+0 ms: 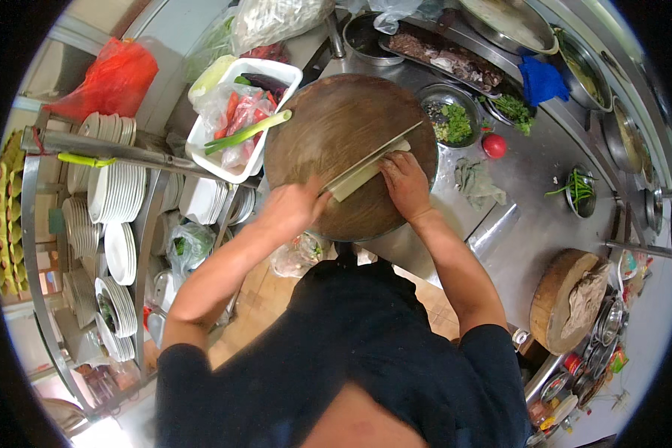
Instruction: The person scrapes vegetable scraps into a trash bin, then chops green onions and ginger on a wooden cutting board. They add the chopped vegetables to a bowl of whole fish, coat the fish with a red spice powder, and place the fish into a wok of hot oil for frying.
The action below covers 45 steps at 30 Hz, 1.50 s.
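Note:
My left hand, slightly blurred, grips the handle end of a cleaver; the handle is hidden in the fist. The cleaver's blade slants up to the right across a round wooden chopping block. Along its near side lies a pale, flat-sided piece of food, whose kind I cannot tell. My right hand holds this piece down with curled fingers, close beside the blade. Part of the piece is covered by the fingers.
Left of the block, a white plastic basket holds bagged red peppers and a leek. To the right are a metal bowl of chopped greens, a red round vegetable and a cloth. Stacked plates fill the left rack.

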Motion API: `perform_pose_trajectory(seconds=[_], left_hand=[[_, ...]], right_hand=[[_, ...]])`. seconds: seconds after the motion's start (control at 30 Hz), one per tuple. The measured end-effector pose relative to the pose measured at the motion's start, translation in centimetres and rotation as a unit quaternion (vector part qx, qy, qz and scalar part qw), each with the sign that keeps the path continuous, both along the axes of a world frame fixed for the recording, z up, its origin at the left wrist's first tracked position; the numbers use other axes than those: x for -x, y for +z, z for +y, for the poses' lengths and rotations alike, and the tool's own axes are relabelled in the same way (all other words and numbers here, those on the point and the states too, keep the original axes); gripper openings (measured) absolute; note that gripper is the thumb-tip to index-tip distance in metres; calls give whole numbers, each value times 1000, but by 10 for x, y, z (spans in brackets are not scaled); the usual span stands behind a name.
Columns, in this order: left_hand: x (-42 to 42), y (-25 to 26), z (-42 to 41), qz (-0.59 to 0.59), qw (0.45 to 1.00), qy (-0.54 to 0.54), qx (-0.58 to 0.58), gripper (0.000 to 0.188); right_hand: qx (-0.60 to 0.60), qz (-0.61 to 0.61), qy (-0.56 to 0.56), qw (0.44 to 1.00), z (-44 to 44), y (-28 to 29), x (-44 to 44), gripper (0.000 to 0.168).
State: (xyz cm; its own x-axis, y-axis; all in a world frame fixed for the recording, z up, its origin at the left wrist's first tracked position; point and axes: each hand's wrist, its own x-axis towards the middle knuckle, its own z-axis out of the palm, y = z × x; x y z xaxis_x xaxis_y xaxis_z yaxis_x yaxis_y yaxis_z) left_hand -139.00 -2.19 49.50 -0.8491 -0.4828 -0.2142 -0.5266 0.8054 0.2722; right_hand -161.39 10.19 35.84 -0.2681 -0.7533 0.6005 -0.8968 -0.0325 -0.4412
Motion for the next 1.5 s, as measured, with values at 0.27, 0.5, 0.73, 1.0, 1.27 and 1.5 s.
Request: perform_pose_trajectory(seconds=[0.27, 0.5, 0.73, 1.0, 1.27, 1.5], left_hand=[[10, -32, 6, 51, 998, 8, 20, 37], [-16, 21, 0, -27, 999, -13, -12, 36], [18, -19, 4, 42, 999, -11, -11, 32], [-6, -16, 7, 10, 999, 33, -39, 34], [-20, 25, -6, 6, 998, -22, -65, 34], [16, -26, 6, -10, 998, 46, -52, 38]], right_hand=[[-8, 1, -3, 1000, -2, 0, -4, 15], [0, -4, -10, 1000, 0, 0, -2, 16], [-13, -6, -14, 1000, 4, 1, -2, 16], [-2, -24, 1, 1000, 1, 4, -6, 16], [35, -2, -25, 999, 5, 0, -3, 17], [-12, 3, -16, 1000, 9, 5, -5, 18]])
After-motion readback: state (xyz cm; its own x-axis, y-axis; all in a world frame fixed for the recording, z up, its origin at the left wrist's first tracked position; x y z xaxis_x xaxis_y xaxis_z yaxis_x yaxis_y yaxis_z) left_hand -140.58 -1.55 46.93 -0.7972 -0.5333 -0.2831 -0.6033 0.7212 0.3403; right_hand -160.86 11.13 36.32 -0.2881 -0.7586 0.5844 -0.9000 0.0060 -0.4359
